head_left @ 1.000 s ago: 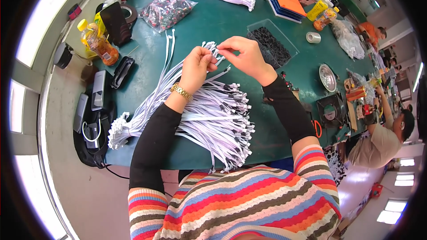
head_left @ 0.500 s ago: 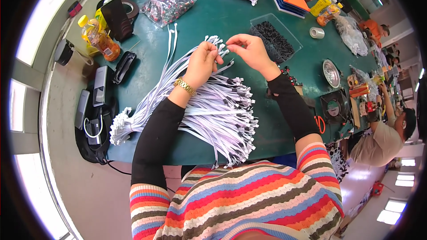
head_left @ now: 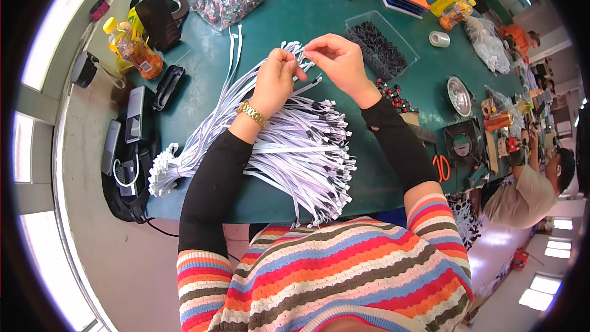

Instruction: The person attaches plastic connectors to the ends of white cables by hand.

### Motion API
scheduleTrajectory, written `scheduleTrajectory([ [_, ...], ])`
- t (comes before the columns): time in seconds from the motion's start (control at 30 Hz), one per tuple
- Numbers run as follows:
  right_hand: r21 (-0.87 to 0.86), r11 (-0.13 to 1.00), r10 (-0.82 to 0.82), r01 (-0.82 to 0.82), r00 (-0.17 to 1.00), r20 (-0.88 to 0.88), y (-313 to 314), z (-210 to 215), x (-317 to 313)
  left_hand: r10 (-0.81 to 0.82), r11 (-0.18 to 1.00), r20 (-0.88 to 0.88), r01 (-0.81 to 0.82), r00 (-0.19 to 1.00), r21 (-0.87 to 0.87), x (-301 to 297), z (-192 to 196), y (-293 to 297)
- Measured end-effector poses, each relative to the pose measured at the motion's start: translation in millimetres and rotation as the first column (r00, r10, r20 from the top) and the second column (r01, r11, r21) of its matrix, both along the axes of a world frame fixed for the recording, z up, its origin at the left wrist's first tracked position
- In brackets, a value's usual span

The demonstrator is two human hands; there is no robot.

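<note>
hands (head_left: 307,64) shifted left, still pinching white cables (head_left: 295,141).

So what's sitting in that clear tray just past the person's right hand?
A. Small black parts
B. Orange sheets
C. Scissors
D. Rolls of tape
A: the clear tray beyond the right hand is filled with small black parts. The only tape roll lies on the green table outside the tray.
</note>
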State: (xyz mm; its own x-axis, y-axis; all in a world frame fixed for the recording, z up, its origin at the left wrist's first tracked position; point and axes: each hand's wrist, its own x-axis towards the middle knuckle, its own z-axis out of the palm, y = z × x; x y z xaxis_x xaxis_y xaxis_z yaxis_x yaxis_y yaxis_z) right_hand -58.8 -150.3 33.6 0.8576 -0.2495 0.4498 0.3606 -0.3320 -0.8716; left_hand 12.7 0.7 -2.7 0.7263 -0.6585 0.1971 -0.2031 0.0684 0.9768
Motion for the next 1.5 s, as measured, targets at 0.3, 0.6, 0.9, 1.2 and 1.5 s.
scheduleTrajectory([
  [0.3, 0.028, 0.999, 0.022, -0.017, 0.986, -0.164, -14, -9, -1, -0.091, 0.995, -0.018, 0.09, 0.996, -0.03, 0, -7, 1],
  [0.6, 0.215, 0.976, 0.048, -0.039, 0.998, -0.036, -9, 1, 5, -0.091, 0.995, -0.098, 0.088, 0.991, -0.04, 0, 0, -2],
  [0.9, 0.159, 0.987, -0.021, 0.021, 1.0, 0.0, -1, -3, 1, -0.091, 0.995, -0.112, 0.085, 0.99, -0.058, -1, 0, -1],
  [1.2, 0.13, 0.986, -0.112, 0.101, 0.99, 0.081, 4, -11, -2, -0.084, 0.996, -0.129, 0.079, 0.988, -0.041, 1, -2, -1],
  [1.5, 0.135, 0.985, -0.123, 0.111, 0.989, 0.085, 6, -11, -2, -0.087, 0.996, -0.103, 0.086, 0.991, -0.012, -1, 1, 0],
])
